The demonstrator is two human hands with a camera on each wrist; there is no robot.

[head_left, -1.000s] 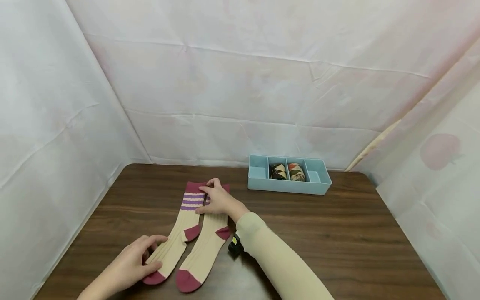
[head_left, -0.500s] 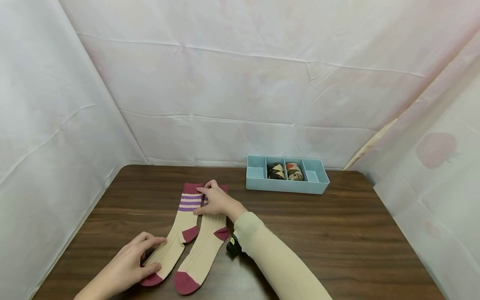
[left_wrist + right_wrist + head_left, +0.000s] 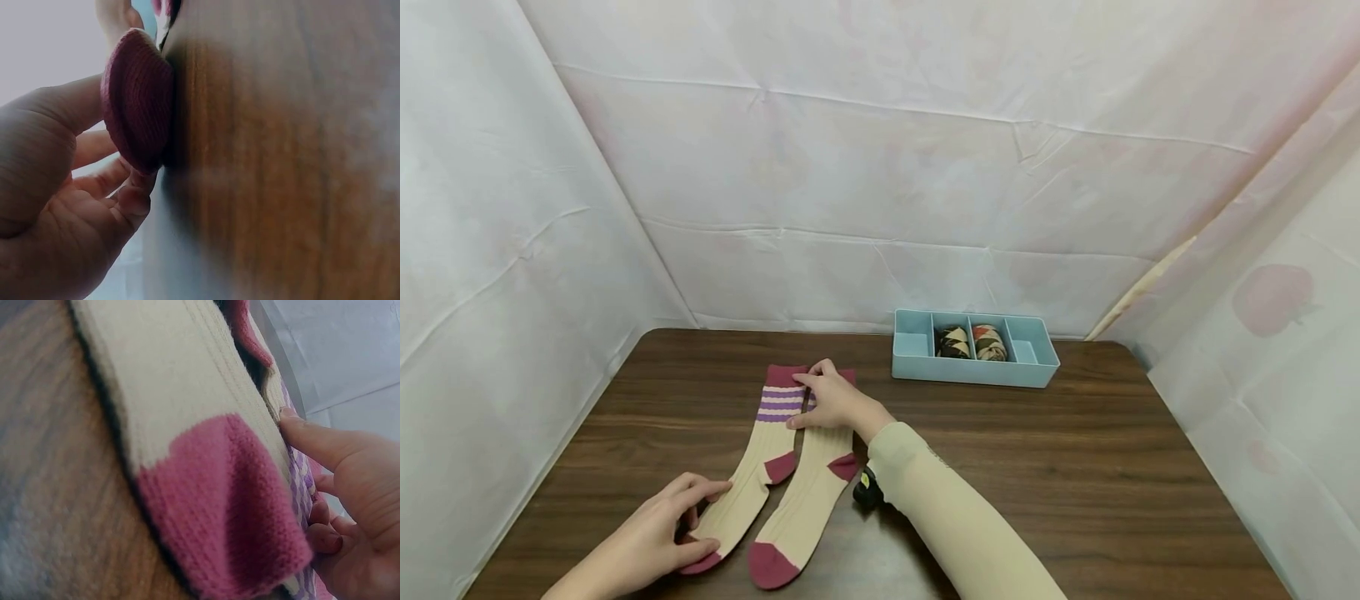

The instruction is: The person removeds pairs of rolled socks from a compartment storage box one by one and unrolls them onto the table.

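Two cream socks with maroon cuffs, heels and toes lie flat side by side, the left sock [image 3: 743,500] and the right sock [image 3: 805,512]. My left hand [image 3: 651,533] rests at the left sock's toe end, thumb over the maroon toe [image 3: 140,103] and forefinger on the foot part. Its other fingers bend loosely beside the sock. Across the cuff ends lies my right hand [image 3: 838,406], fingers spread, fingertips and thumb touching the left sock's leg. It hides much of the right sock's purple stripes. In the right wrist view, the right sock's maroon heel [image 3: 206,481] is close.
A light blue divided box [image 3: 973,372] stands at the table's back edge. Its two middle compartments each hold a dark patterned roll [image 3: 955,343]; both end compartments hold nothing visible. Pale cloth [image 3: 880,167] hangs behind the wooden table [image 3: 1037,467] and along its sides.
My left hand has slid slightly left and towards me, its thumb now nearer the toe's end. The right hand keeps its place on the socks. The head view shifted slightly.
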